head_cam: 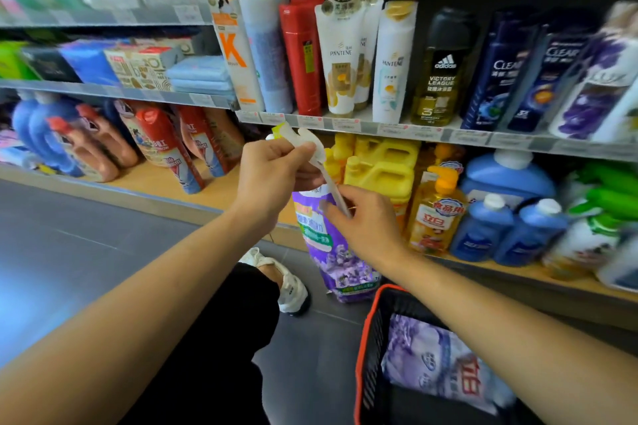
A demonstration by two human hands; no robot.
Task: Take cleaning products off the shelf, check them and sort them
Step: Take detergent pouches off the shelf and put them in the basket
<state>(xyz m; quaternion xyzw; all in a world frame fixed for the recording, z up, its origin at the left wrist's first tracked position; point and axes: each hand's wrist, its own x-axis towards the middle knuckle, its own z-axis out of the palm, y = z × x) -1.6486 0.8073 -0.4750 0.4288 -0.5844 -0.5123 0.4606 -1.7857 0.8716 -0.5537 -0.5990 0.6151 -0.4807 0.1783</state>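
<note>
The sprayer (301, 141), a white trigger head with a thin tube (332, 188), is in the air just above the purple pouch (331, 252), which stands on the floor (103, 235) against the shelf (162, 179). The left hand (272, 169) grips the head with curled fingers, and the right hand (366, 217) pinches the lower end of the tube. The piece looks very light and of hard plastic, but the tube seems thin and may bend. I think the firm hold belongs on the head, with only a soft pinch on the tube. A basket (366, 338), below and right of the pouch, holds 1 bag (431, 366).
</note>
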